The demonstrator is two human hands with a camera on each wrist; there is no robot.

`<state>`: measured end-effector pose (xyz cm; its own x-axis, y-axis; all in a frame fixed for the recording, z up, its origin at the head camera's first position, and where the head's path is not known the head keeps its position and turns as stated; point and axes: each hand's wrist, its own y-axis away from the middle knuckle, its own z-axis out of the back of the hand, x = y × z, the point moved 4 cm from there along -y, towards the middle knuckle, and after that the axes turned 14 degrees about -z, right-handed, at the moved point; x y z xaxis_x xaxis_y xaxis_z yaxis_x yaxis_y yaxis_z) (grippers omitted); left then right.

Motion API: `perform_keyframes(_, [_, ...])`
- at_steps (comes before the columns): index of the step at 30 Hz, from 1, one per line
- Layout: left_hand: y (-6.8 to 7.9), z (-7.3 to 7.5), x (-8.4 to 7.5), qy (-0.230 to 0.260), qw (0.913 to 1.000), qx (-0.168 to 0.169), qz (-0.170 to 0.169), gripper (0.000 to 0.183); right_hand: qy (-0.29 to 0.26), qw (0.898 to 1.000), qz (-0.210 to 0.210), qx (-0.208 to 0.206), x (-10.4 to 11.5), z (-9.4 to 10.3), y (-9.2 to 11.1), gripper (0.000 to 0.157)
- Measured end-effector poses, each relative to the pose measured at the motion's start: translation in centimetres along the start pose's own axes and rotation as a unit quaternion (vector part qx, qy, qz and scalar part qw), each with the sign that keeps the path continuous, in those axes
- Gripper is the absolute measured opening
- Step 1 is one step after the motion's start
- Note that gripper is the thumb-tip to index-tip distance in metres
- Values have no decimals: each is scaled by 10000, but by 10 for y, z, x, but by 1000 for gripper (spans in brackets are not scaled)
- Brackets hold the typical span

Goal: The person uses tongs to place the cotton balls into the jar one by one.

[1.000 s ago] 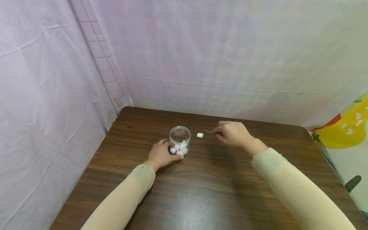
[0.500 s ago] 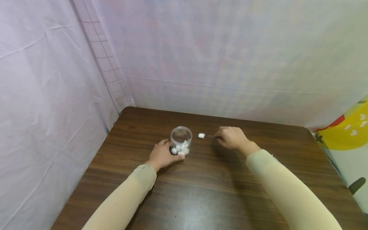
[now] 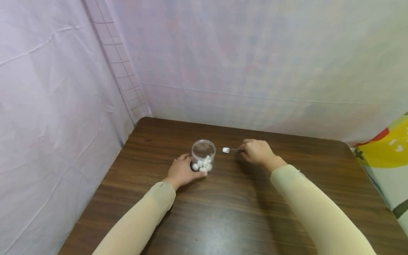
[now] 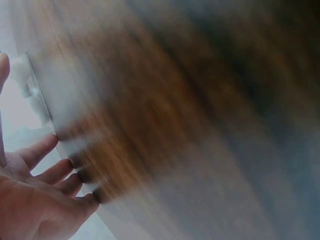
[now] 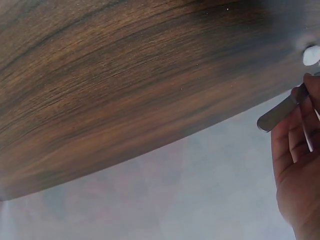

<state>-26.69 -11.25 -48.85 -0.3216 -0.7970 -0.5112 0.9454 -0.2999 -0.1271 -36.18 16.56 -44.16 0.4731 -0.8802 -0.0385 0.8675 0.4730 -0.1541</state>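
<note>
My left hand (image 3: 183, 171) holds a clear plastic jar (image 3: 203, 150), its thumb along the near side and fingers behind the left side. Several white cotton balls (image 3: 204, 165) lie in the bottom of the jar, which stands upright with its mouth uncovered. To the right of it, a single cotton ball (image 3: 225, 150) sits on the table between the tips of metal tweezers (image 3: 234, 150). My right hand (image 3: 257, 153) pinches the tweezers between thumb and fingers. In the right wrist view, the blunt end of the tweezers (image 5: 277, 115) sticks out from the fingers.
The dark wood table (image 3: 210, 209) has rounded far corners. A pale curtain (image 3: 255, 63) hangs right behind its far edge, and another white curtain (image 3: 54, 124) runs down the left side. A yellow patterned cloth (image 3: 387, 152) shows at the right.
My right hand has lowered and brought the tweezers leftward, from apart from the single cotton ball to around it. The left hand keeps holding the jar; the head view has shifted slightly.
</note>
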Motion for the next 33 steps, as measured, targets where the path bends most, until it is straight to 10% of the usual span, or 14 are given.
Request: perform_keyframes(33, [3,0,-2,-6,10000,15,-15,89,-60,9996,15,260,3,-7,0,20])
